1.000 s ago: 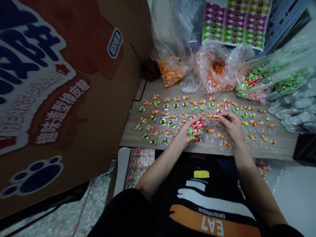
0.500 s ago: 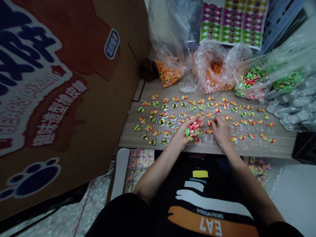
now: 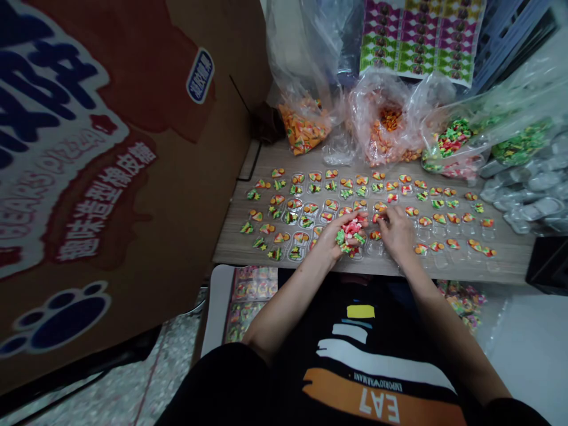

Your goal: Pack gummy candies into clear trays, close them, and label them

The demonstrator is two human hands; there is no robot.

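In the head view my left hand (image 3: 339, 236) is cupped, palm up, around a heap of small pink and green gummy candies (image 3: 350, 232). My right hand (image 3: 396, 232) is beside it, thumb and fingers pinched low over a clear plastic tray in the middle rows. A small reddish gummy candy (image 3: 377, 218) shows at these fingertips, partly hidden by them. Rows of clear trays (image 3: 298, 245) spread around both hands. Those on the left hold pizza-slice, orange and green pieces; several on the right hold fewer pieces.
A large printed carton (image 3: 177, 177) stands close on the left. Along the back of the table (image 3: 239, 236) sit bags of orange candies (image 3: 306, 127), small orange pieces (image 3: 390, 121) and green-red pieces (image 3: 452, 139). Stacked empty trays (image 3: 532, 195) and a black box (image 3: 548, 263) are at right.
My right fingers stay pinched at the same tray, with a very small shift. My left hand has moved slightly right, still carrying the heap. The view has shifted a little.
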